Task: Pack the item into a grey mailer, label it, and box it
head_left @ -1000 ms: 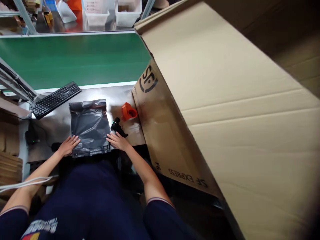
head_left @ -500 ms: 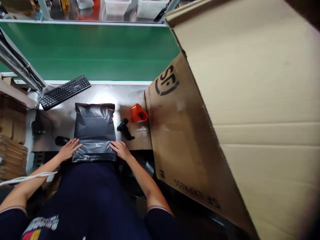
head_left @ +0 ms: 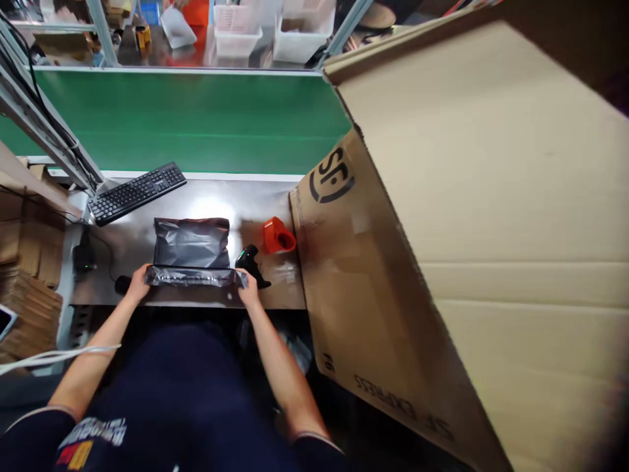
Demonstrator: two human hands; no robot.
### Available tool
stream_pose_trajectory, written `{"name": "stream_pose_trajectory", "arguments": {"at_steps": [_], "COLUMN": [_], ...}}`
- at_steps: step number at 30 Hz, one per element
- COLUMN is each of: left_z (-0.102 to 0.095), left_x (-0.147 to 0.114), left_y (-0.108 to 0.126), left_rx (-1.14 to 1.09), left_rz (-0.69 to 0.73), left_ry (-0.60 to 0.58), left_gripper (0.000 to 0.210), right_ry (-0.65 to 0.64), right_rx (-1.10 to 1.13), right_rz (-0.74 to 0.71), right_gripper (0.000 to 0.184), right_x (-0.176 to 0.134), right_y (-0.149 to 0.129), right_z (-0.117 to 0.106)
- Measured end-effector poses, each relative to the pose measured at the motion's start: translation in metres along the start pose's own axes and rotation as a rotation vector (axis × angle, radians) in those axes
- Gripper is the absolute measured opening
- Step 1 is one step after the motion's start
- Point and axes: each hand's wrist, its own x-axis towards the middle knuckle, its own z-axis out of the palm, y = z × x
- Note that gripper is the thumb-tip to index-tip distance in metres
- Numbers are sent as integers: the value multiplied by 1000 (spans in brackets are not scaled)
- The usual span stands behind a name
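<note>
A dark grey plastic mailer bag point(head_left: 192, 243) lies on the steel table point(head_left: 236, 203) in front of me. Its near end is folded up into a flap point(head_left: 194, 277). My left hand point(head_left: 139, 283) pinches the left end of that flap and my right hand point(head_left: 248, 287) pinches the right end. A black handheld scanner point(head_left: 251, 261) lies just right of the bag, touching or nearly touching my right hand. An orange tape dispenser point(head_left: 278, 236) sits beyond the scanner.
A large cardboard box point(head_left: 442, 216) printed "SF EXPRESS" fills the right side. A black keyboard point(head_left: 137, 191) lies at the table's far left, a black mouse point(head_left: 122, 284) by my left hand. A green conveyor belt point(head_left: 187, 121) runs behind. Flat cartons point(head_left: 24, 308) are stacked at left.
My hands went from lying flat on the bag's near end to gripping it, and the near end has been folded up over the bag. The camera view shifted slightly.
</note>
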Motion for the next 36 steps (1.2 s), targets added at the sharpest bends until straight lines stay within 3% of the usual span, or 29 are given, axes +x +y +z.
{"name": "stream_pose_trajectory", "arguments": {"at_steps": [3, 6, 8, 11, 14, 17, 18, 20, 22, 24, 26, 29, 32, 36], "left_z": [24, 36, 36, 34, 34, 37, 39, 44, 55, 67, 78, 85, 84, 81], "left_x": [13, 28, 40, 58, 69, 62, 57, 43, 33, 31, 38, 55, 66, 63], "left_y": [10, 15, 17, 17, 13, 9, 8, 6, 7, 11, 17, 27, 32, 37], "left_rx": [68, 143, 190, 254, 312, 362, 372, 404, 432, 439, 436, 543, 641, 555], "left_rz": [-110, -186, -215, -252, -294, -286, -267, -105, 170, 421, 518, 432, 207, -31], "left_ry": [221, 340, 346, 288, 213, 218, 246, 251, 124, -73, -175, -136, -137, -114], "left_gripper": [25, 34, 36, 39, 33, 26, 28, 38, 39, 32, 35, 60, 87, 107], "right_ry": [168, 248, 198, 25, -55, -32, 8, 108, 121, -31, -205, -252, -170, 13], "right_rx": [-19, -166, -364, -637, -727, -749, -757, -767, -760, -740, -733, -759, -744, -684], "right_rz": [39, 87, 175, 357, 442, 454, 409, 185, -148, -399, -461, -317, -148, -10], "right_gripper": [46, 51, 51, 51, 48, 49, 50, 53, 49, 42, 45, 58, 70, 85], "right_x": [20, 37, 48, 65, 74, 65, 59, 42, 27, 20, 21, 38, 57, 61], "right_y": [-17, -33, -42, -52, -58, -59, -58, -54, -51, -51, -54, -56, -47, -31], "right_z": [25, 38, 42, 45, 47, 45, 46, 51, 64, 84, 102, 114, 108, 96]}}
